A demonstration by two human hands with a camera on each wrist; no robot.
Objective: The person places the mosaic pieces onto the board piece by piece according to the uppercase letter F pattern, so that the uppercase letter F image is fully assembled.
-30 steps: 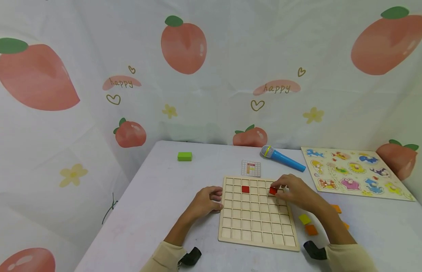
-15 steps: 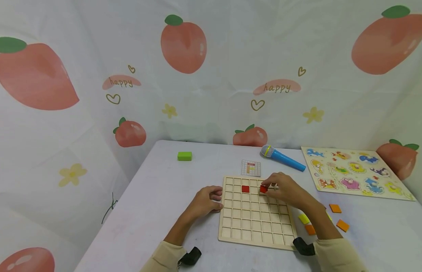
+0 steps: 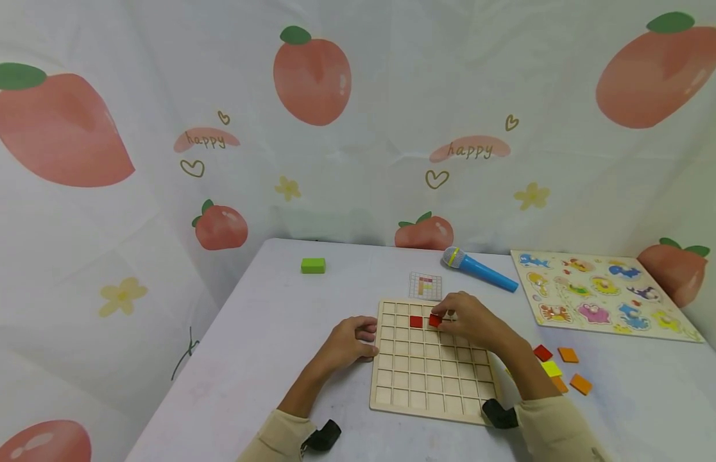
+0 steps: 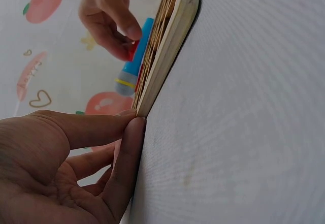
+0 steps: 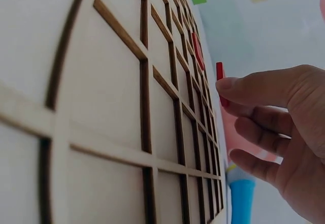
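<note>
A pale wooden grid board lies on the table, with a red square tile in one of its upper cells. Along the board's left edge, my left hand holds it with thumb and fingers, and the left wrist view has that hand at the board's side. My right hand pinches a second red tile over the upper rows, to the right of the first. In the right wrist view this tile is tilted up between thumb and fingers, apart from the grid.
Behind the board lies a small pattern card. A blue toy microphone and an animal puzzle board are at the back right. Loose orange, yellow and red tiles lie right of the board. A green block stands back left.
My right hand has moved left across the board's upper rows with the red tile, closer to the first one. More loose tiles show beside the forearm. The left hand stays put.
</note>
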